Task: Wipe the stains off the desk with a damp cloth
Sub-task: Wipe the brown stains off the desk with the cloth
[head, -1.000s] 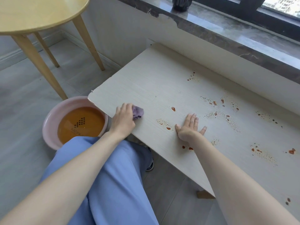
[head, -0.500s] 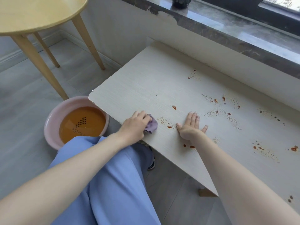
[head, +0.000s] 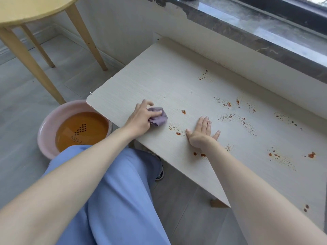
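Note:
A pale wood-grain desk runs from the centre to the right. Reddish-brown stains are spattered over its middle and right part, with one drop and a speckled patch just right of the cloth. My left hand grips a small bunched purple cloth and presses it on the desk near the left front. My right hand lies flat on the desk, fingers spread, a short way right of the cloth. The desk's left part shows no stains.
A pink basin of orange-brown water stands on the floor at the desk's left corner, beside my blue-trousered knee. A round yellow table on slanted legs stands at the back left. A dark stone windowsill runs behind the desk.
My left hand slid the cloth to the right along the desk's front, then drew it slightly back and away from the front edge. My right hand stayed flat in place.

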Tool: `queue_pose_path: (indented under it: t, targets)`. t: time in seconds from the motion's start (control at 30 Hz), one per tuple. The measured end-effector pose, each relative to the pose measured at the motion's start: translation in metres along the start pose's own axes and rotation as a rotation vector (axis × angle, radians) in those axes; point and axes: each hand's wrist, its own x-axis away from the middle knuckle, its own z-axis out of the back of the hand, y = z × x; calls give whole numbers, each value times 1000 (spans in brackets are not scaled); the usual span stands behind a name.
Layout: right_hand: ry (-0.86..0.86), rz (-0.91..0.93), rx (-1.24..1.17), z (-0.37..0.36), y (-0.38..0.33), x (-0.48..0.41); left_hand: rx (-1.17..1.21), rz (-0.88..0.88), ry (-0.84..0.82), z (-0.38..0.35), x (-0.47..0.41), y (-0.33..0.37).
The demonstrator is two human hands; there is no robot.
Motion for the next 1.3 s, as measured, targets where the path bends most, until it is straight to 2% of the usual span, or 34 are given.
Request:
queue_pose_path:
  t: [0.07,0.1,0.17,0.27,0.3,0.37,0.43,0.47,0.53,0.63,0.7,0.77,0.87,0.93,1.07,1.13,1.23,1.3]
  targets:
    - [15,1,3,-1,0,0,-19,111,50,-4,-9,17]
    - [21,0,5,-1,1,-1,-51,92,39,-6,-8,25]
    - [22,1,0,-1,1,-1,-131,-68,-66,-12,6,35]
    - [16,8,-8,0,1,-1,-237,-450,-153,-12,27,23]
    - [14,5,-8,1,1,-1,-255,-498,-192,-8,24,16]
    - [20,2,5,0,1,-2,-282,-362,-234,-1,10,13]
    - [33,-4,19,-1,0,-2,-209,-111,-145,1,0,24]
    - [38,-6,20,-1,0,-1,-210,-43,-108,-1,0,35]
    - [38,-4,15,-2,1,0,-275,-75,-145,-10,13,56]
    - [32,2,18,0,1,0,-352,-331,-277,-16,42,58]
    - [34,1,17,0,1,1,-302,-379,-312,-8,40,41]
    - [35,0,21,0,0,1,-226,-255,-264,-4,31,29]
    - [24,-8,36,1,0,2,-137,62,-52,-7,31,37]
    - [9,-8,31,3,0,1,-189,56,-74,-18,46,55]
    - [14,-7,46,5,-1,3,-212,-232,-206,-18,70,54]
    - [16,-8,51,4,-1,3,-189,-162,-186,-11,58,40]
    - [15,-7,56,3,-1,5,-200,141,-27,-9,45,41]
    - [17,-12,55,3,-1,4,-270,107,-59,-14,49,54]
